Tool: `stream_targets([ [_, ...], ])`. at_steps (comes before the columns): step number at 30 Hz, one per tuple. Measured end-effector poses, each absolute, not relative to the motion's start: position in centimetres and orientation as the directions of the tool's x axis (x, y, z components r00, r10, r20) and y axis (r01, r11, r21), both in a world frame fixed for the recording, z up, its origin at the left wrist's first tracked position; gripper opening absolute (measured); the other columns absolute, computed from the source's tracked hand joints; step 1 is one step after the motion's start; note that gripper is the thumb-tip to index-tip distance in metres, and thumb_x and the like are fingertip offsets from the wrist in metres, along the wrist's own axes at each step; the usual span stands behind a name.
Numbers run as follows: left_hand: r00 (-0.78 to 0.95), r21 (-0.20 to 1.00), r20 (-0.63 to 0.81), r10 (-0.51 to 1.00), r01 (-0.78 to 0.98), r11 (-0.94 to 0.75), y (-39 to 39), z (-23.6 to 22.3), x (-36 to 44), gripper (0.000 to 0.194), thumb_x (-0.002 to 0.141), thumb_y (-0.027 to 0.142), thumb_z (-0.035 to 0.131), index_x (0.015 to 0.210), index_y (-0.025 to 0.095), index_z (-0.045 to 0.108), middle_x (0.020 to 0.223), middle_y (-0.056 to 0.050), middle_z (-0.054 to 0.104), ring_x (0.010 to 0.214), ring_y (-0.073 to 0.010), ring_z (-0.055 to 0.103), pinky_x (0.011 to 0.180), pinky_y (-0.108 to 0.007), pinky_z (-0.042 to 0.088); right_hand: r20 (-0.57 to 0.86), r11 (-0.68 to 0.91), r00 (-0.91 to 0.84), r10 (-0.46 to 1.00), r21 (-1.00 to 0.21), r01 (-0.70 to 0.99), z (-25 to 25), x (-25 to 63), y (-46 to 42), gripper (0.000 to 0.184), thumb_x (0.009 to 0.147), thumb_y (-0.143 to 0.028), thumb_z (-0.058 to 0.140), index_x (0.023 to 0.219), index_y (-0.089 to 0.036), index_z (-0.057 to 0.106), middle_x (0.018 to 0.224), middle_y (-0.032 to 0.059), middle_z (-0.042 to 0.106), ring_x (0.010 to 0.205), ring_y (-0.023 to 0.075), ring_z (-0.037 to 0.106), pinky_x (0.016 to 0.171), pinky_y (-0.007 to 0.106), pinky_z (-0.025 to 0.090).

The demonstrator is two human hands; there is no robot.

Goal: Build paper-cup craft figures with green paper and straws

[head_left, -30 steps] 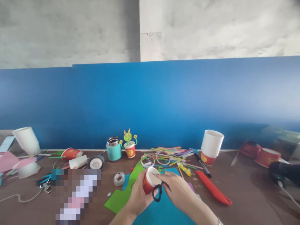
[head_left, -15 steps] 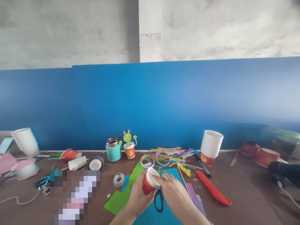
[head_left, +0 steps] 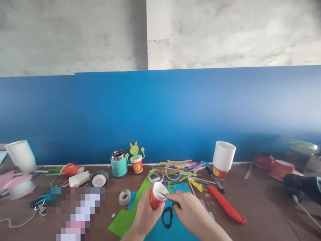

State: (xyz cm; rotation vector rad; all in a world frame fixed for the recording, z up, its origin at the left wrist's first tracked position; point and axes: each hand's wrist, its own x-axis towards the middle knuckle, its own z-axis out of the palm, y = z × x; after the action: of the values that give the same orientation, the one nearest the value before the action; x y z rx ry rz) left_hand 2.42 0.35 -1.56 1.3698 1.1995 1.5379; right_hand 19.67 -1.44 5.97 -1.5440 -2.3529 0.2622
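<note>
My left hand (head_left: 145, 211) is wrapped around a red paper cup (head_left: 155, 197), its white mouth tilted up toward me. In my right hand (head_left: 185, 208) is a pair of scissors (head_left: 167, 217) with black handles; one loop hangs below the fingers. A thin dark blade reaches over the cup's rim into its mouth. Just how far it goes in I cannot tell. Beneath both hands lie a blue sheet (head_left: 164, 232) and a green sheet (head_left: 122, 219) of paper.
Behind my hands are a tape roll (head_left: 124, 197), a teal flask (head_left: 119, 165), a cup with a green paper figure (head_left: 136, 164) and a heap of coloured sticks (head_left: 185, 167). Stacked white cups (head_left: 224, 155) and a red tool-like object (head_left: 227, 205) are at right. Blue partition (head_left: 160, 113) closes the back.
My right fingers have drawn back slightly from the cup's rim, and the scissor blade now shows at its mouth. The view has shifted a little; my left hand still grips the cup.
</note>
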Motion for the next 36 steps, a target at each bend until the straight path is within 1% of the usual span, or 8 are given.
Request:
stream_targets([
  [4, -0.223, 0.943, 0.320, 0.921, 0.169, -0.286, 1.3, -2.0, 1.5, 0.059, 0.065, 0.032, 0.074, 0.118, 0.017, 0.052, 0.111, -0.012, 0.063, 0.103, -0.0303, 0.058, 0.090, -0.039, 0.045, 0.156, 0.329, -0.291, 0.944, -0.348, 0.878, 4.9, 21.4, -0.3, 0.050, 0.074, -0.007, 0.040, 0.112, -0.023, 0.068, 0.109, 0.0071, 0.070, 0.105, 0.0239, 0.062, 0.088, 0.033, 0.044],
  [10, -0.220, 0.964, 0.267, 0.938, 0.042, -0.264, 1.5, -1.9, 1.3, 0.063, 0.064, 0.034, 0.075, 0.118, 0.017, 0.047, 0.106, -0.010, 0.064, 0.094, -0.0253, 0.061, 0.083, -0.034, 0.047, 0.062, 0.381, -0.382, 0.922, -0.317, 0.868, 3.5, 21.5, 0.0, 0.046, 0.072, -0.006, 0.045, 0.108, -0.021, 0.067, 0.108, 0.0083, 0.069, 0.106, 0.0230, 0.061, 0.089, 0.030, 0.045],
  [14, -0.239, 0.974, 0.143, 0.960, -0.140, -0.180, 1.4, -1.8, 1.9, 0.062, 0.059, 0.038, 0.075, 0.112, 0.018, 0.050, 0.096, -0.008, 0.067, 0.083, -0.0225, 0.063, 0.073, -0.031, 0.050, -0.067, -0.025, 0.020, 0.998, -0.075, 0.997, 4.9, 22.8, 0.7, 0.039, 0.078, -0.004, 0.041, 0.105, -0.015, 0.066, 0.106, 0.0175, 0.068, 0.100, 0.0296, 0.065, 0.078, 0.036, 0.048],
  [20, -0.179, 0.965, 0.136, 0.974, -0.199, -0.172, 1.2, -1.9, 2.2, 0.065, 0.059, 0.032, 0.077, 0.114, 0.021, 0.044, 0.096, -0.005, 0.065, 0.081, -0.0196, 0.063, 0.068, -0.028, 0.052, -0.178, -0.133, 0.123, 0.976, -0.046, 0.990, 4.3, 24.3, 2.1, 0.051, 0.076, 0.005, 0.041, 0.124, -0.005, 0.052, 0.103, 0.0235, 0.068, 0.098, 0.0301, 0.066, 0.077, 0.037, 0.048],
  [25, -0.084, 0.968, 0.210, 0.974, -0.123, -0.219, 0.9, -1.4, 1.9, 0.064, 0.064, 0.027, 0.076, 0.118, 0.021, 0.041, 0.105, -0.007, 0.062, 0.093, -0.0217, 0.061, 0.081, -0.031, 0.049, -0.129, -0.042, 0.028, 0.991, -0.107, 0.993, 5.7, 23.9, 1.2, 0.033, 0.083, -0.006, 0.038, 0.106, -0.010, 0.063, 0.110, 0.0187, 0.065, 0.104, 0.0282, 0.061, 0.079, 0.033, 0.044],
  [29, -0.071, 0.956, 0.286, 0.956, -0.047, -0.290, 0.5, -0.7, 1.9, 0.058, 0.068, 0.025, 0.073, 0.117, 0.020, 0.042, 0.106, -0.007, 0.060, 0.096, -0.0219, 0.059, 0.086, -0.033, 0.046, 0.040, 0.290, -0.298, 0.954, -0.384, 0.877, 7.7, 22.7, -1.0, 0.032, 0.093, -0.022, 0.031, 0.099, -0.022, 0.063, 0.092, 0.0061, 0.070, 0.086, 0.0199, 0.063, 0.069, 0.028, 0.039],
  [32, -0.049, 0.940, 0.340, 0.939, -0.006, -0.341, 0.3, -0.6, 2.0, 0.055, 0.067, 0.023, 0.071, 0.115, 0.019, 0.044, 0.107, -0.007, 0.059, 0.096, -0.0222, 0.059, 0.087, -0.033, 0.045, 0.007, 0.368, -0.399, 0.917, -0.403, 0.838, 8.2, 21.7, -2.4, 0.037, 0.094, -0.029, 0.030, 0.076, -0.024, 0.061, 0.073, 0.0011, 0.066, 0.068, 0.0169, 0.059, 0.058, 0.027, 0.032],
  [36, -0.020, 0.932, 0.362, 0.932, 0.024, -0.361, 0.1, -0.9, 2.1, 0.057, 0.067, 0.019, 0.071, 0.116, 0.021, 0.043, 0.105, -0.005, 0.059, 0.094, -0.0215, 0.059, 0.083, -0.032, 0.047, 0.008, 0.363, -0.392, 0.920, -0.394, 0.844, 8.2, 20.9, -2.7, 0.034, 0.093, -0.026, 0.033, 0.069, -0.022, 0.057, 0.070, 0.0004, 0.064, 0.067, 0.0160, 0.055, 0.057, 0.027, 0.028],
])
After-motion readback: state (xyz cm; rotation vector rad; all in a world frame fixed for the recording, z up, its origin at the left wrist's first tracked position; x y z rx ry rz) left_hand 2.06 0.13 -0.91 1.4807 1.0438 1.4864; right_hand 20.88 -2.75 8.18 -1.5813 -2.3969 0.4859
